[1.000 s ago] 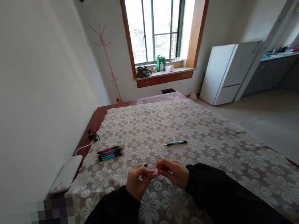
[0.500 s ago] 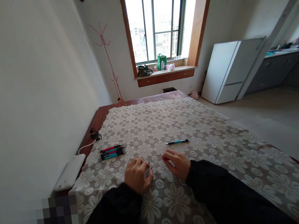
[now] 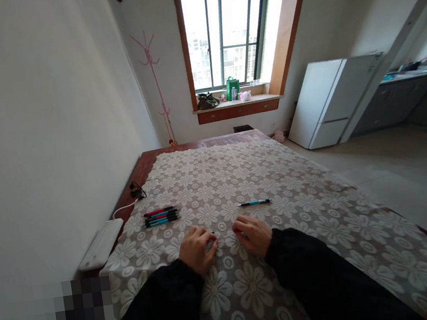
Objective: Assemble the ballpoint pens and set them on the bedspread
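Two hands low on the cloth, knuckles up, sleeves black. Left hand (image 3: 196,247) and right hand (image 3: 252,234) sit near each other, fingers curled down around small pen parts (image 3: 213,240) between them: a thin light piece runs across the gap, dark tip just beside the left fingers. Parts too small to ID; can't tell if either hand actually pinches them or just rests on top.

Surface = table (image 3: 147,163), dark wood edge, covered w/ flower-pattern lace cloth (image 3: 262,169). Single teal pen (image 3: 254,203) lies flat just beyond the right hand, not touching it. Bunch of pens (image 3: 160,217), red + teal, lined up side by side further left, well apart from the left hand. White box (image 3: 101,244) at left table edge w/ white cable (image 3: 124,209) running up to a black plug.

Bkgd: window (image 3: 223,38) w/ bags on the sill, pink coat stand (image 3: 156,83) in the corner, white fridge (image 3: 333,99) leaning at right.
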The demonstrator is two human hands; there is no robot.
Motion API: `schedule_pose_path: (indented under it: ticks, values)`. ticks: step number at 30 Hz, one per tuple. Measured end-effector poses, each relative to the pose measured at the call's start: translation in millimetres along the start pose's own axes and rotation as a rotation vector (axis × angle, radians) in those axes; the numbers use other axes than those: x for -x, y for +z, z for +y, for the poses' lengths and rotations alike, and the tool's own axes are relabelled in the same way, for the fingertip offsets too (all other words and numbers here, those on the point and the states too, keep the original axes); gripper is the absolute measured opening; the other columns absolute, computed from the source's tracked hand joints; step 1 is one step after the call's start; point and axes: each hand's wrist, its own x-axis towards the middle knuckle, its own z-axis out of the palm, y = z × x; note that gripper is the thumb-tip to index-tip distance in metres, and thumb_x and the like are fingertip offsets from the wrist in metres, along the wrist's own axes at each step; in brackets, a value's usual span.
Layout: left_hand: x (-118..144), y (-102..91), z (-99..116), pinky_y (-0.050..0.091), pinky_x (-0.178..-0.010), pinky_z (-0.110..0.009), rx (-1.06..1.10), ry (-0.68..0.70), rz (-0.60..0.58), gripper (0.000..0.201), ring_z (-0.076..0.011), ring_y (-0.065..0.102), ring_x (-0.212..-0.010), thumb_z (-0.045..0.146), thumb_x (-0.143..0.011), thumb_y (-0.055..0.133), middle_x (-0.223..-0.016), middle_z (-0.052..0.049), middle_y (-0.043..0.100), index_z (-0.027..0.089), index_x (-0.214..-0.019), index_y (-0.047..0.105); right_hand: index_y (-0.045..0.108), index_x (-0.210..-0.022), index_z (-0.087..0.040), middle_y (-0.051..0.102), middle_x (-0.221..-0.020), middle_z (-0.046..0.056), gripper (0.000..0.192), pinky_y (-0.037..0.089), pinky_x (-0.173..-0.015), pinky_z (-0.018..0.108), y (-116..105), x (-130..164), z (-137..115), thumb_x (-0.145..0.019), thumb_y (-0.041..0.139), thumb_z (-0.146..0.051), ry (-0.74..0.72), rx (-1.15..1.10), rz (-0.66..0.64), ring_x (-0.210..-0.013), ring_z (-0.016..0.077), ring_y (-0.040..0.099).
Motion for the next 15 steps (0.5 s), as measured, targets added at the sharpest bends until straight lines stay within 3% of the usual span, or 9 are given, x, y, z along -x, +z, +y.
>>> schedule_pose_path:
  ticks: [15]
  values:
    - [0.1, -0.5, 0.4, 0.049, -0.082, -0.037, 0.011, 0.041, 0.013, 0.01, -0.023, 0.058, -0.091, 0.023, -0.089, 0.062, -0.088, -0.004, 0.068, 0.024, -0.086, 0.072, 0.058, -0.09, -0.022, 0.061, -0.09, 0.003, 0.011, 0.043, -0.073, 0.029, -3.1, 1.6, -2.6, -0.088, 0.053, -0.013, -0.017, -0.01, -0.02, -0.081, 0.0187, 0.058]
